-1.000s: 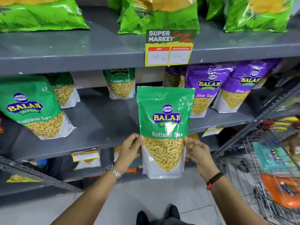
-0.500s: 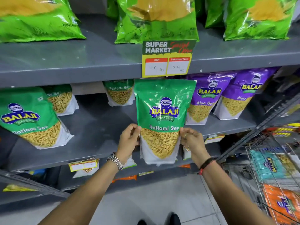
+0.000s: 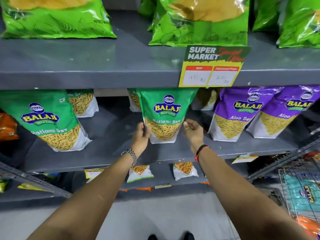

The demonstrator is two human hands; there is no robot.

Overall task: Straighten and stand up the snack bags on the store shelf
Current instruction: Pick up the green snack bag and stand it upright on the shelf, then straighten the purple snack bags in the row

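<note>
A green Balaji Ratlami Sev bag (image 3: 167, 110) stands upright on the grey middle shelf (image 3: 112, 153), its top tucked under the shelf above. My left hand (image 3: 141, 135) grips the bag's lower left edge. My right hand (image 3: 194, 130) pinches the lower right edge, slightly blurred. A larger-looking green Ratlami Sev bag (image 3: 43, 118) leans to the left at the shelf's front left. Two purple Aloo Sev bags (image 3: 239, 115) (image 3: 285, 110) lean at the right. More green bags (image 3: 83, 104) stand further back.
A yellow price sign (image 3: 213, 66) hangs from the upper shelf edge, right above the held bag. Light green chip bags (image 3: 55, 18) lie on the upper shelf. Small bags (image 3: 140, 173) sit on the lower shelf. A wire cart (image 3: 303, 193) with packets stands at the right.
Both hands carried the green bag up and inward from in front of the shelves onto the middle shelf, where its base now rests. The camera view tilted upward.
</note>
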